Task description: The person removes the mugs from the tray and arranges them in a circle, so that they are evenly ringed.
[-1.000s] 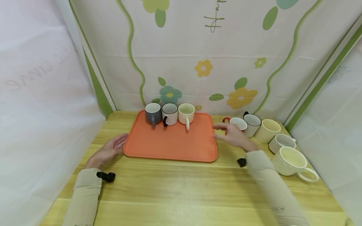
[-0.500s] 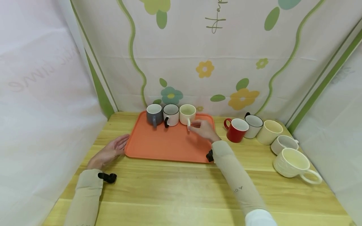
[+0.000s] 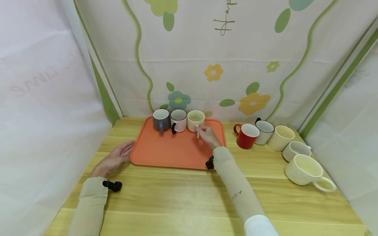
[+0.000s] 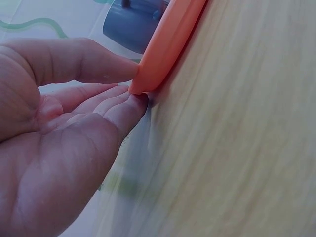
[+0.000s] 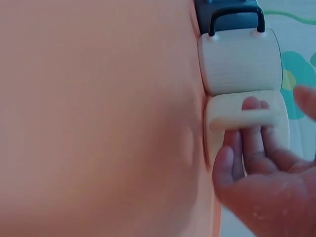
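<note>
My left hand [image 3: 115, 159] lies at the left edge of the orange tray [image 3: 174, 149], its mostly straight fingers touching the rim. In the left wrist view, the fingertips [image 4: 133, 101] meet the tray's edge near the table. A cream mug [image 3: 195, 118] stands upright at the tray's back, rightmost of three mugs in a row. My right hand [image 3: 208, 136] holds its handle; the right wrist view shows fingers through the handle [image 5: 244, 119] and the thumb apart to the side. Beside it are a white mug [image 3: 178, 120] with black rim and handle, and a grey-blue mug [image 3: 161, 122].
Right of the tray stands a red mug [image 3: 245, 139]. Several light mugs curve towards the front right: a black-rimmed one [image 3: 263, 134], a yellowish one [image 3: 279, 142], a low white one [image 3: 292, 154] and a large cream one [image 3: 296, 175]. Printed cloth [image 3: 189, 68] hangs behind.
My right hand has moved left from beside the red mug, over the tray, to the cream mug's handle, uncovering the red mug. The left hand has stayed at the tray's edge.
</note>
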Demonstrator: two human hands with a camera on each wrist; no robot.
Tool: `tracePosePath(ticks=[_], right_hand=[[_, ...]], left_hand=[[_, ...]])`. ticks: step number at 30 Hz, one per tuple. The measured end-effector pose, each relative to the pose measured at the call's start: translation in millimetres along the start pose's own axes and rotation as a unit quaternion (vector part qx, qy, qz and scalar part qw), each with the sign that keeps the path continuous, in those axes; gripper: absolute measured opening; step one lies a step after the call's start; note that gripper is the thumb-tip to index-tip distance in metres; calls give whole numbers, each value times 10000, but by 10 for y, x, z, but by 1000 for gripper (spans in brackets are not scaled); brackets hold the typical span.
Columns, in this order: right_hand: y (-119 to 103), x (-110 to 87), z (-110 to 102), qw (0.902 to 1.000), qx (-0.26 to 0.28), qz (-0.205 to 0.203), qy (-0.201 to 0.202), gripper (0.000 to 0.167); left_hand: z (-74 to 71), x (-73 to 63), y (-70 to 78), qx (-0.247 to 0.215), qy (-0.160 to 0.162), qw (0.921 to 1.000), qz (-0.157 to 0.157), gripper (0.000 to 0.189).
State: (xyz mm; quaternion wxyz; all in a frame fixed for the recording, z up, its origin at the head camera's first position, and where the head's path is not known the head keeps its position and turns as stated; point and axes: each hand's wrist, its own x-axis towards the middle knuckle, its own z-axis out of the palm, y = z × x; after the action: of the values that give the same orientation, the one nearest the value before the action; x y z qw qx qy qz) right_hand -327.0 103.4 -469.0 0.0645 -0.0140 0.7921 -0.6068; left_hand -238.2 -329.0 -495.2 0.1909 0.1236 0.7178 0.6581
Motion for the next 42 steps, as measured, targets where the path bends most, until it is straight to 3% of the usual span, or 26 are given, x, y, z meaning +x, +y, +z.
tracePosePath(ticks=[5,11,14,17,20,29,42], right_hand=[[20,-50,-15,9997,148,210,14,62],[-7,-132,-97,9990,235,358,-115,59],[-59,-166,-166,9954,770,553,-121,52],[-103,-218,-266,9850,1481,878,-131,42],[-126,-309,-374,9783,1736,1110,-229,37],[-83,-687,-695,9873,880,1315,-120,34],[86,-1422,-1470,9929,787,814,-371,38]], left_hand=[[7,-2,-23,-49,-27,10000,29,91],[-5,0,-31,-96,18,9999,26,91],[-6,4,-28,-64,7,10000,25,91],[-4,10,-25,-26,-23,10000,27,91],[-10,8,-21,5,-40,10000,38,91],[-17,-1,-24,-31,-33,10000,41,91],[-6,-4,-21,-11,-138,9997,202,90]])
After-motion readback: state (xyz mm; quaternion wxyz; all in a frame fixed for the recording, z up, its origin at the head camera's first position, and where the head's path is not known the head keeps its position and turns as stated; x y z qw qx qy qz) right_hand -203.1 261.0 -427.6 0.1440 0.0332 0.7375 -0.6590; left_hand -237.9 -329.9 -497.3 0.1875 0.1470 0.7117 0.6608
